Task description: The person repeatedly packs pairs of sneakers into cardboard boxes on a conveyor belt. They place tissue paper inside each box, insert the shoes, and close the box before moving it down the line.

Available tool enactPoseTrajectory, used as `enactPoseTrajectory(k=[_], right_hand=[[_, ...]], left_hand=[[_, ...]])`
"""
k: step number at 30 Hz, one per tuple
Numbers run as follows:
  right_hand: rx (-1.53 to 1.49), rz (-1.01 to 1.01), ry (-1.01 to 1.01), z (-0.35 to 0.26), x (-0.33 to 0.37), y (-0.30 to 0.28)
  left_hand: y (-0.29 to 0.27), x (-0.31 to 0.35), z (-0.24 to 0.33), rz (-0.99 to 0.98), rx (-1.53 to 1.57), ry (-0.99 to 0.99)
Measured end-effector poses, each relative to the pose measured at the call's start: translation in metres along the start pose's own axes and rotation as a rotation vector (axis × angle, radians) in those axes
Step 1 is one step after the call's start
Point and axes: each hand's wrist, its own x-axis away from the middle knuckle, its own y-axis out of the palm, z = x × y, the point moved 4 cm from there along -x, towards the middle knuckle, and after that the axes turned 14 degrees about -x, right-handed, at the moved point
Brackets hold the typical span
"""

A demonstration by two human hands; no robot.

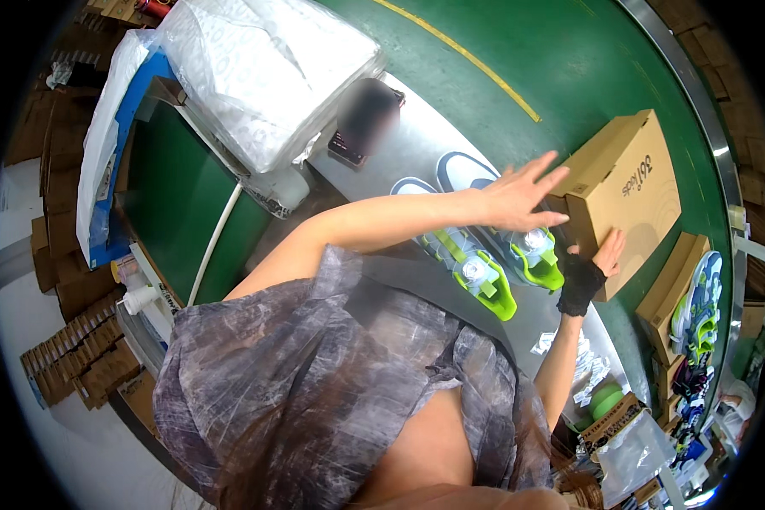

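Observation:
A closed brown cardboard shoebox (625, 200) stands on the green surface, at the right end of a grey metal table (331, 177). My left hand (525, 195) is stretched out beside its near left edge, fingers spread and holding nothing; whether the fingertips touch the box I cannot tell. My right hand (608, 252), with a black knitted cuff (580, 283) at the wrist, lies with straightened fingers against the box's near side. Under my left forearm rest two sneakers, one left sneaker (476, 274) and one right sneaker (531, 246), white and blue with lime-green heels; my arm hides their middles.
A large white plastic-wrapped bundle (268, 76) sits at the upper left, near a dark phone-like device (348, 150). Crumpled white paper (582, 365) lies at the table's right end. Farther right, an open shoebox (667, 289) holds blue-green sneakers (699, 302). Stacked cardboard (81, 348) stands at left.

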Motion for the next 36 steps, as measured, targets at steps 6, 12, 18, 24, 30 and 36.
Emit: enactPoseTrajectory(k=[6,12,18,24,30,36], right_hand=[[-0.865,0.318,0.284,-0.020,0.003,-0.054],[-1.204,0.630,0.325,0.009,0.001,-0.081],[-2.048,0.564,1.004,0.134,0.070,-0.037],[-0.104,0.221,0.573,0.094,0.170,-0.022],[0.061,0.091,0.629,0.095,0.198,0.016],[0.053,0.309,0.503,0.081,0.190,-0.002]], left_hand=[[-0.029,-0.018,0.018,0.188,-0.152,0.178],[-0.006,-0.030,-0.075,-0.018,0.334,-0.349],[0.001,-0.028,-0.122,0.264,0.023,-0.325],[-0.012,0.006,-0.115,0.369,0.433,-0.473],[-0.043,0.065,-0.146,0.509,0.734,-0.395],[-0.171,0.155,-0.234,0.841,-0.050,-0.689]])
